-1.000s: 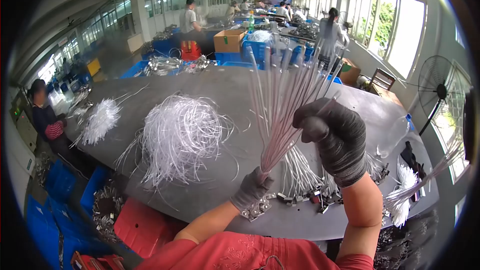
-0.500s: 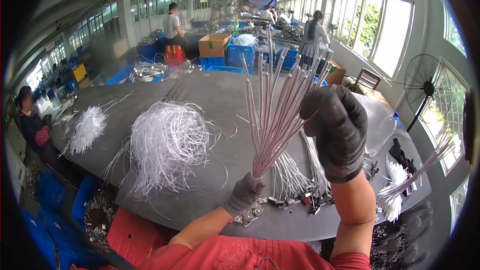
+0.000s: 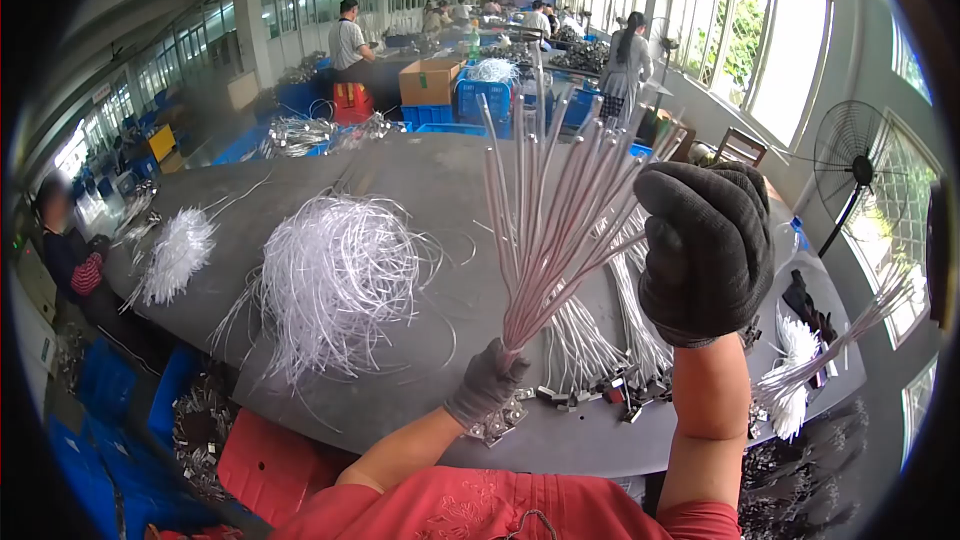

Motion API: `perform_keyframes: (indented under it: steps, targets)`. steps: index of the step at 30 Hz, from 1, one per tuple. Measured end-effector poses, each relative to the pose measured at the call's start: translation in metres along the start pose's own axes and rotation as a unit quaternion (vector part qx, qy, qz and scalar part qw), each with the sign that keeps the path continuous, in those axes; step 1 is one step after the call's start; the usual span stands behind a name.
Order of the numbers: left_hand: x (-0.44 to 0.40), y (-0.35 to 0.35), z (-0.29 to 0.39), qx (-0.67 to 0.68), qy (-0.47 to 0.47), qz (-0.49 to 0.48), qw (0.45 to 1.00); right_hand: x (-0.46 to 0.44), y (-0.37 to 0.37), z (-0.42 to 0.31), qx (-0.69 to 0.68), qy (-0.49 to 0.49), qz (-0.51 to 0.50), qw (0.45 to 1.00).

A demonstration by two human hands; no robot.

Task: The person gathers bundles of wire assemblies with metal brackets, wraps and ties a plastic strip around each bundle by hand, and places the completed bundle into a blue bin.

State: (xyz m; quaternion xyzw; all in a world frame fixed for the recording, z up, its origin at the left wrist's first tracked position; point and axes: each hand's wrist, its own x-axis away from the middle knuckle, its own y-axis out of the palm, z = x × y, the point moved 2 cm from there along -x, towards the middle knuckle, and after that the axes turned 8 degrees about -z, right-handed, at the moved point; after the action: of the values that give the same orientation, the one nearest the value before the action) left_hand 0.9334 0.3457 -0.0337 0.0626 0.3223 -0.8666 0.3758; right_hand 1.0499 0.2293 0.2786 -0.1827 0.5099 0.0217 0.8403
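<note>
My left hand (image 3: pixel 487 385), in a dark grey glove, is wrapped round the lower end of a bundle of clear, pinkish tube-like strands (image 3: pixel 550 270). The strands stand upright and fan out at the top. My right hand (image 3: pixel 705 250), in a black glove, is raised just right of the bundle with its fingers curled in; whether a strand is in them is hidden. Below the bundle, clear cords (image 3: pixel 580 345) with dark and metal end pieces (image 3: pixel 630 392) lie on the table (image 3: pixel 400 420). Small metal parts (image 3: pixel 498 424) lie beside my left wrist.
A big heap of thin white strips (image 3: pixel 340 285) lies left of the bundle, a smaller white bunch (image 3: pixel 180 250) farther left. More strands (image 3: pixel 845 345) and a black glove (image 3: pixel 805 305) are at right. A fan (image 3: pixel 860 170) stands by the windows. Co-workers are in the background.
My right hand has moved right and slightly up, away from the middle of the bundle. Strands on the bundle's right side now spread wider. My left hand has stayed nearly in place.
</note>
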Motion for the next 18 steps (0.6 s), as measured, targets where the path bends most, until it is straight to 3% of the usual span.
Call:
perform_keyframes:
  steps: [2, 4, 7, 8, 10, 12, 13, 14, 15, 17, 18]
  targets:
    - [-0.001, 0.0, 0.0, -0.011, 0.017, 0.019, 1.0, 0.008, 0.009, 0.002, -0.17, 0.136, 0.038, 0.975]
    - [-0.003, 0.0, -0.006, -0.006, -0.011, 0.011, 1.0, 0.024, 0.02, 0.007, -0.337, 0.26, 0.086, 0.901]
    - [-0.002, -0.005, -0.003, 0.047, -0.048, -0.014, 0.998, 0.059, 0.051, 0.006, -0.457, 0.31, 0.119, 0.825]
    - [-0.002, -0.006, -0.002, 0.072, -0.06, -0.025, 0.995, 0.077, 0.066, 0.0, -0.492, 0.365, -0.008, 0.79]
    - [-0.007, -0.009, 0.002, 0.072, -0.013, -0.076, 0.994, 0.105, 0.1, -0.023, -0.564, 0.351, -0.13, 0.736]
    - [-0.003, -0.003, -0.008, 0.069, 0.01, -0.111, 0.991, 0.111, 0.117, -0.046, -0.753, 0.375, -0.172, 0.513]
    - [-0.001, 0.002, -0.018, 0.065, 0.017, -0.119, 0.991, 0.107, 0.117, -0.053, -0.752, 0.379, -0.19, 0.505]
    - [0.0, 0.005, -0.025, 0.274, -0.048, -0.137, 0.951, 0.099, 0.119, -0.054, -0.752, 0.384, -0.209, 0.494]
    - [-0.002, -0.006, -0.019, 0.135, 0.001, -0.146, 0.98, 0.091, 0.121, -0.056, -0.751, 0.389, -0.23, 0.481]
    - [-0.004, -0.028, -0.006, -0.163, 0.096, -0.112, 0.976, 0.075, 0.119, -0.063, -0.719, 0.412, -0.201, 0.523]
    - [0.0, -0.033, -0.012, -0.163, 0.091, -0.117, 0.976, 0.073, 0.117, -0.065, -0.722, 0.414, -0.195, 0.519]
